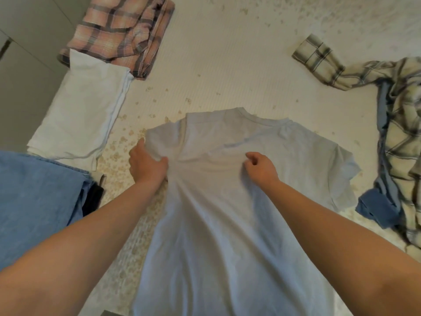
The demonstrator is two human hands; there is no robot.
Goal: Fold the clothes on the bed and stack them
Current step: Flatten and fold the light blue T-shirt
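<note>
The bed [227,65] wears a cream, finely ribbed cover scattered with small tan flecks, and a pale blue T-shirt [227,201] lies spread on it in the middle, collar away from the camera, one sleeve side folded in over the body. Along the left edge lie a folded pink plaid shirt [123,30], a folded white garment [79,110] just nearer than it and overlapping its corner, and a blue denim piece [38,201] nearest the camera. At the right lies a crumpled cream and grey plaid shirt [401,133] with one sleeve stretched toward the middle, over some blue cloth [376,208].
</note>
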